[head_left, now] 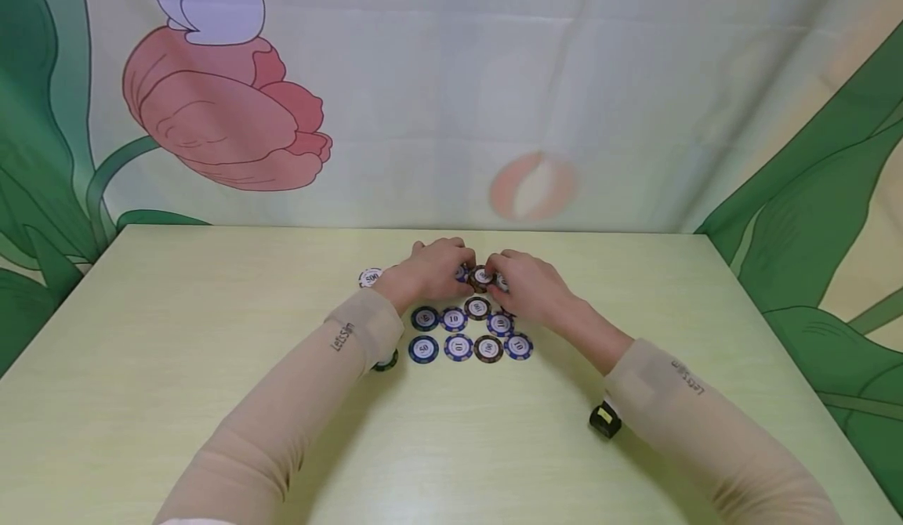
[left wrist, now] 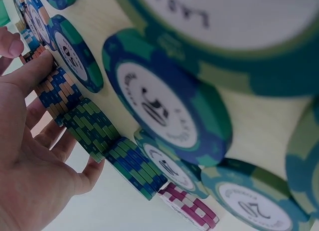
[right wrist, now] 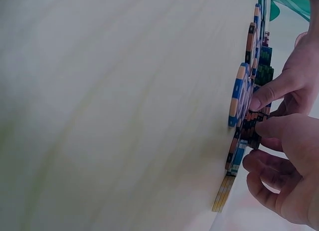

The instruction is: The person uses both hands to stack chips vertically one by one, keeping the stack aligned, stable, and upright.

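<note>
Between the two hands stands a short stack of black-and-orange poker chips (head_left: 483, 276), in the far row. My left hand (head_left: 439, 268) reaches it from the left. In the left wrist view that hand's thumb (left wrist: 37, 71) lies along the near side of the stack, with the index fingertip across from it. From the other side my right hand (head_left: 531, 284) pinches the same stack; in the right wrist view its thumb (right wrist: 274, 127) rests against the chips while the other fingers curl behind. Beside the left fingers are a blue-and-orange stack (left wrist: 60, 94) and a green stack (left wrist: 90, 128).
Several single chips lie flat in rows nearer me, such as a blue 10 chip (head_left: 458, 347) and a 100 chip (head_left: 489, 349). A white chip stack (head_left: 370, 277) ends the far row at left; a yellow stack (right wrist: 223, 193) is at its right. A small black object (head_left: 605, 421) lies by the right sleeve.
</note>
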A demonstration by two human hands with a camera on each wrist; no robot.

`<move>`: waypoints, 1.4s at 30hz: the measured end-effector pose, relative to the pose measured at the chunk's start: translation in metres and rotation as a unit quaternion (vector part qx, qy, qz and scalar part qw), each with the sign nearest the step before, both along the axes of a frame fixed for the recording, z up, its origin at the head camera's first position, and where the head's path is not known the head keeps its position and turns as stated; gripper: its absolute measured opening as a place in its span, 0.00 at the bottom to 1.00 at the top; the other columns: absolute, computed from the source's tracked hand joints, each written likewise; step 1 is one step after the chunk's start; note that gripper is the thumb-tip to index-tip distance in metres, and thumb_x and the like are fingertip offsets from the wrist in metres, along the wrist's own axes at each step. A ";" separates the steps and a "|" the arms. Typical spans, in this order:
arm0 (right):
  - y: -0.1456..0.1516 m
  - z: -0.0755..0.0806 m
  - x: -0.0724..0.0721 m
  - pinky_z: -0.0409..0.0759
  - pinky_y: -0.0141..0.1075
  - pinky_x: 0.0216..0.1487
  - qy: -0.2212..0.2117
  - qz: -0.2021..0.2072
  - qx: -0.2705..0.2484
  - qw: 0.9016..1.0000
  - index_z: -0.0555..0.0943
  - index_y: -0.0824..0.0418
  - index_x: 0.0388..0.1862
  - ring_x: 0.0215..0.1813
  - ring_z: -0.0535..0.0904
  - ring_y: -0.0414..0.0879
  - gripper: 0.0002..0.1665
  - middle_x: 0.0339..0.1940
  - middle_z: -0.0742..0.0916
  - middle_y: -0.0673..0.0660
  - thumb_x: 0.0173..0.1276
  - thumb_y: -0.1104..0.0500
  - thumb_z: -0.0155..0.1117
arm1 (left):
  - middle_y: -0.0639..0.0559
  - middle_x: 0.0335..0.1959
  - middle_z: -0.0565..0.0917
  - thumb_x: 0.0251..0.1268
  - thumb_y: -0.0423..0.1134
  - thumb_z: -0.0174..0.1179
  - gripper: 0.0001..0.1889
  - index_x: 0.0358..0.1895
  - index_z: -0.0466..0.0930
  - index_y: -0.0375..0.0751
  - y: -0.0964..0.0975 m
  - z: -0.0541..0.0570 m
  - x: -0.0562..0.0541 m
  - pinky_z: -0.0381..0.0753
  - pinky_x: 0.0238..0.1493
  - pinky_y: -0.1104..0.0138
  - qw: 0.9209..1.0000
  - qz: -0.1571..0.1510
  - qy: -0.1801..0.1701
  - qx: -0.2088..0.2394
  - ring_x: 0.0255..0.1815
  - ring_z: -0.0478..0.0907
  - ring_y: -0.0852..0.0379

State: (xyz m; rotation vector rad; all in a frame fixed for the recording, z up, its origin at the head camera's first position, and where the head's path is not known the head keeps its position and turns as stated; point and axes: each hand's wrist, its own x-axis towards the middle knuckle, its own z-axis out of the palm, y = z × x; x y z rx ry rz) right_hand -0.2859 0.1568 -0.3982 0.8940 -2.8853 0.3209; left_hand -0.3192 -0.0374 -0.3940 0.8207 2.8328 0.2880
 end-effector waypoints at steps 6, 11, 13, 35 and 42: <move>0.000 0.001 0.000 0.82 0.46 0.42 -0.012 -0.003 -0.010 1.000 0.82 0.62 0.50 0.43 0.83 0.51 0.13 0.43 0.86 0.57 0.70 0.59 0.69 | 0.51 0.53 0.77 0.70 0.49 0.66 0.19 0.59 0.81 0.48 0.000 -0.001 -0.001 0.68 0.60 0.41 1.000 -0.002 0.001 0.000 0.53 0.73 0.51; -0.001 0.000 -0.002 0.82 0.46 0.42 -0.013 -0.001 -0.015 1.000 0.81 0.63 0.51 0.43 0.83 0.51 0.13 0.43 0.86 0.58 0.71 0.60 0.68 | 0.51 0.53 0.76 0.70 0.49 0.66 0.19 0.59 0.81 0.48 0.000 -0.001 -0.001 0.68 0.60 0.41 1.000 0.000 -0.001 -0.001 0.53 0.73 0.51; -0.001 -0.001 -0.002 0.82 0.46 0.42 -0.015 -0.004 -0.012 1.000 0.82 0.63 0.51 0.43 0.83 0.51 0.12 0.43 0.86 0.58 0.71 0.60 0.68 | 0.51 0.52 0.77 0.70 0.49 0.66 0.19 0.59 0.81 0.48 0.000 0.000 -0.001 0.68 0.59 0.42 1.000 0.000 -0.001 0.001 0.53 0.73 0.51; 0.006 0.000 0.002 0.82 0.46 0.40 -0.013 -0.013 0.004 1.000 0.82 0.61 0.53 0.43 0.81 0.51 0.15 0.46 0.83 0.57 0.70 0.60 0.70 | 0.50 0.54 0.77 0.70 0.50 0.66 0.19 0.59 0.80 0.48 0.000 -0.002 -0.001 0.67 0.62 0.40 1.000 0.004 -0.002 0.004 0.54 0.73 0.51; 0.019 0.005 0.008 0.79 0.41 0.36 -0.035 -0.006 0.020 0.999 0.88 0.57 0.42 0.36 0.77 0.47 0.08 0.39 0.81 0.53 0.65 0.65 0.69 | 0.50 0.56 0.76 0.70 0.50 0.66 0.20 0.60 0.80 0.48 0.000 -0.001 -0.002 0.67 0.62 0.41 1.000 0.001 -0.003 0.002 0.56 0.73 0.51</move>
